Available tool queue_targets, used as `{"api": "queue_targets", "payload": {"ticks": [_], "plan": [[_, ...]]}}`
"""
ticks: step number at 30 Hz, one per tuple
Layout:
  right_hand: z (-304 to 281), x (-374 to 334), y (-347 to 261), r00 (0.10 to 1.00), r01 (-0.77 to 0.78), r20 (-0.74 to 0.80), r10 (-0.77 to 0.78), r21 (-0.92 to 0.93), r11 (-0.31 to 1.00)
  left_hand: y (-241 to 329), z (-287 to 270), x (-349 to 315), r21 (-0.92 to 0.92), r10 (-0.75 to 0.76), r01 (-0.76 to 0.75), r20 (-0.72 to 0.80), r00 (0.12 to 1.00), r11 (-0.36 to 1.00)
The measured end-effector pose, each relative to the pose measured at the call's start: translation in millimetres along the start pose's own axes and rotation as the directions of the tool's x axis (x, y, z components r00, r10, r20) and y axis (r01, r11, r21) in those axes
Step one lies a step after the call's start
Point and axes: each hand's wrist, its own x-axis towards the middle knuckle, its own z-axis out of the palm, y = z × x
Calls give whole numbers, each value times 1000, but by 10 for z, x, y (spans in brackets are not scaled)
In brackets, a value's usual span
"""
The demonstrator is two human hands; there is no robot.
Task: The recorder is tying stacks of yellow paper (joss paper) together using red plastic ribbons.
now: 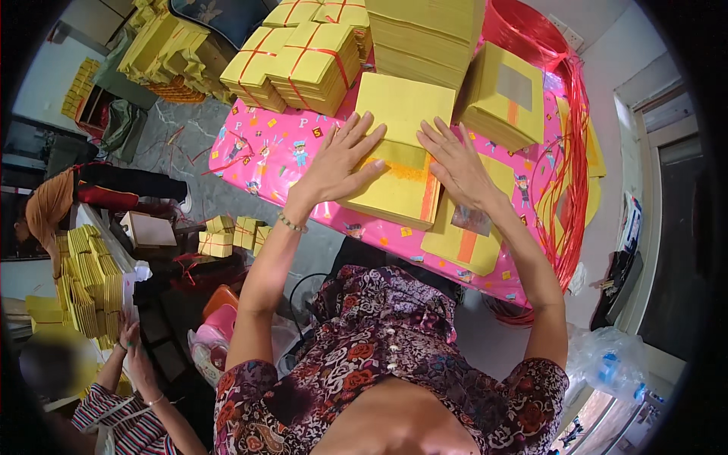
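Observation:
A stack of yellow paper envelopes (390, 199) lies in front of me on a pink patterned tablecloth (265, 182). Its upper part is a plain yellow flap area (406, 106), with an orange band across the nearer part. My left hand (341, 161) rests flat along the stack's left side, fingers stretched out and thumb over the top. On the right side lies my right hand (459, 165), fingers spread, their tips on the stack's edge. Neither hand is closed round anything. Under my right wrist is a yellow envelope with a grey window (472, 220).
Bundles tied with red string (315, 64) stand at the far left of the table, a tall envelope stack (417, 42) behind, another stack (493, 98) at right. Red string (565, 174) hangs over the right edge. At left, another person's hands (135, 353) touch envelope piles (87, 280).

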Motion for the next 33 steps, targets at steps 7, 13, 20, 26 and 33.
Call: {"api": "queue_targets", "payload": {"ticks": [7, 13, 20, 26, 33], "plan": [[-108, 87, -8, 1000, -1, -31, -1, -42, 999, -5, -10, 11, 46, -6, 7, -5, 1000, 999], [-183, 297, 56, 982, 62, -168, -85, -141, 988, -132, -65, 169, -281, -15, -75, -303, 953, 957], [-237, 428, -217, 868, 109, -454, -200, -217, 970, 9, -175, 257, -478, -456, 240, -409, 790, 845], [-186, 419, -642, 898, 166, -380, -221, -172, 971, 5, -212, 75, -959, -637, 41, -155, 755, 281], [-374, 164, -735, 935, 92, -350, -52, 100, 991, -591, -310, -716, -978, -689, -28, -165, 705, 206]]}}
